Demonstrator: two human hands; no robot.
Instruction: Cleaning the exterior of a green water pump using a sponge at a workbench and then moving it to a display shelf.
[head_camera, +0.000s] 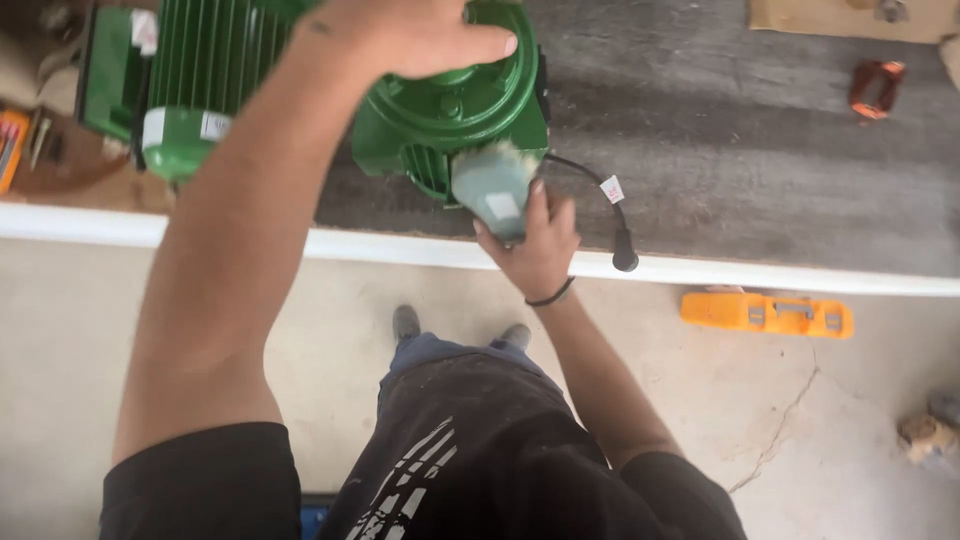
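Green cast metal throughout: a motor-driven pump (440, 110) resting near the front edge of a grey worktop (760, 140), its ribbed motor barrel (205, 70) lying to the left, round housing in the middle. Probably heavy and rigid, judging by the thick castings and ribs; no give anywhere, painted surfaces likely smooth and a little slippery. Best taken low and close, under the housing and along the barrel, not by any attached part.

Left hand (415, 35) spread flat over the top of the round housing, fingers wide, pressing down rather than wrapped around anything. Right hand (535, 245) cupped from below around a pale grey-green cap (495, 190) jutting from the front of the housing, fingers closed on it. Cap looks lighter, possibly plastic, with a frayed whitish rim at its upper edge; likely a weaker part, poor for bearing the full weight.

Black cable (590, 180) trailing from the right side of the housing, carrying a small white tag (612, 188) and ending in a black plug (625, 260) hanging over the white table edge (800, 275); limp, easy to snag, no use as a handle.

Orange spirit level (767, 314) lying on the concrete floor (850, 420) below, well apart. Small orange-brown object (876, 88) far back on the worktop, too small to identify.
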